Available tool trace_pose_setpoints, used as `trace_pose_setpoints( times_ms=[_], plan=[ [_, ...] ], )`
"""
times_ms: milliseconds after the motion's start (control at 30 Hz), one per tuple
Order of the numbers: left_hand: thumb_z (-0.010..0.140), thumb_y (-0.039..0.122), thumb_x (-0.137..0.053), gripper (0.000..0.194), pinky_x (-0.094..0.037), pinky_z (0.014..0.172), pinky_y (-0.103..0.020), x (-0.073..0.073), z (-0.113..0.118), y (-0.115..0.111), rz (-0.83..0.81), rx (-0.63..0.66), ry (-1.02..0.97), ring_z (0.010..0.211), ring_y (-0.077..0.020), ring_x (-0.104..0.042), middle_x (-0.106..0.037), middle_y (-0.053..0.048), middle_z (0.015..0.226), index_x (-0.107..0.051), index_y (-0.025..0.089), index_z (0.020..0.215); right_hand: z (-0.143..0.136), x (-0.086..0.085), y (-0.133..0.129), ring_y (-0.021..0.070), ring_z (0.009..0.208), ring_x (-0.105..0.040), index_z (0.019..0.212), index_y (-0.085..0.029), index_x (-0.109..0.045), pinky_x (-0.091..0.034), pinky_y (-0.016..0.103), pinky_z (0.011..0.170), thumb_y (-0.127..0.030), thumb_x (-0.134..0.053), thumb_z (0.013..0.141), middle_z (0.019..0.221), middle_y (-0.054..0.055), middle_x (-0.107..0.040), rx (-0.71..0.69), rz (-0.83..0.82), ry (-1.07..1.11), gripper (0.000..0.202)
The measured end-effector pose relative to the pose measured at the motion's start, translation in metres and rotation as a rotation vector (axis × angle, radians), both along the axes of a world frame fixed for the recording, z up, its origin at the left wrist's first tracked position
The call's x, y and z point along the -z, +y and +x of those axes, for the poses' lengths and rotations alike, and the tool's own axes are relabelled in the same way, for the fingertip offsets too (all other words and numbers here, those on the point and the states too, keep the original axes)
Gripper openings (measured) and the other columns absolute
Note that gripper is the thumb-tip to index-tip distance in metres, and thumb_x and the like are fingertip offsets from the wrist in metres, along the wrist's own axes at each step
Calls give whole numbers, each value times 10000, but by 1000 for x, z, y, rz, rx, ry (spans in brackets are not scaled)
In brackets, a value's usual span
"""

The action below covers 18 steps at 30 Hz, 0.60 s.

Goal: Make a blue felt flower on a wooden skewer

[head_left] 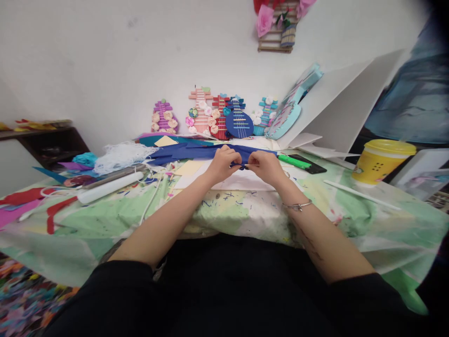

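My left hand [225, 164] is closed in a pinch on a small dark blue piece [242, 167], just above a white board [242, 183] on the table. Facing it, my right hand [267, 167] pinches a thin pale stick [249, 165], its tip meeting the blue piece. The fingers partly hide both items. Behind my hands lie dark blue sheets [182, 151], and cream paper [189, 167] rests to the left. A green utility knife [293, 161] lies to the right of my right hand, over a black flat object [310, 164].
Several decorated lute-shaped crafts [239, 124] stand against the wall. On the right are a yellow lidded cup [384, 161], a white rod [361, 194] and leaning white boards [336, 103]. White string [122, 157], a white roll [110, 187] and red strips [52, 215] lie left on the green tablecloth [105, 220].
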State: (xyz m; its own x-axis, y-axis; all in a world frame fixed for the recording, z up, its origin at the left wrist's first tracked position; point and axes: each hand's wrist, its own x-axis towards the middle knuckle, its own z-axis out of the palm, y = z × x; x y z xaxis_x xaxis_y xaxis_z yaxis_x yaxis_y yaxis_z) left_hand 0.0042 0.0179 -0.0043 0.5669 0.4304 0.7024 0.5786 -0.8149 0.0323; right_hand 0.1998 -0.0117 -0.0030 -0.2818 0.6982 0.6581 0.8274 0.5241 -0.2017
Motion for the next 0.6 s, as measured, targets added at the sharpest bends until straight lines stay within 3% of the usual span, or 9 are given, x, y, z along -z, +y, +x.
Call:
trace_pose_setpoints(
  times_ms=[233, 400, 500, 600],
  plan=[
    [797, 179, -616, 23, -332, 807, -379, -2, -6, 4, -29, -40, -23, 920, -234, -527, -676, -35, 812, -611, 198, 785, 27, -5, 7, 203, 726, -552, 692, -197, -619, -366, 316, 672, -106, -563, 712, 732, 46, -642, 129, 89, 9, 109],
    [781, 168, -638, 41, -330, 801, -375, 0, -8, 5, -19, -37, -5, 914, -232, -521, -674, -30, 804, -607, 194, 776, 41, -6, 14, 215, 694, -556, 734, -190, -630, -382, 335, 658, -114, -542, 718, 739, 73, -667, 266, 100, 237, 117],
    [803, 172, -618, 33, -338, 824, -373, 1, -3, 2, -12, 14, 26, 907, -217, -525, -674, -36, 831, -613, 192, 778, 31, -6, 15, 189, 683, -575, 772, -177, -644, -417, 320, 658, -159, -557, 730, 755, 61, -683, 124, -33, 444, 98],
    [826, 174, -598, 51, -346, 843, -369, 2, 4, -3, -18, 74, 51, 928, -211, -529, -682, -41, 875, -628, 197, 791, 18, -5, 15, 176, 678, -559, 776, -180, -675, -422, 303, 640, -283, -636, 714, 700, 26, -662, -32, -153, 430, 127]
  ],
)
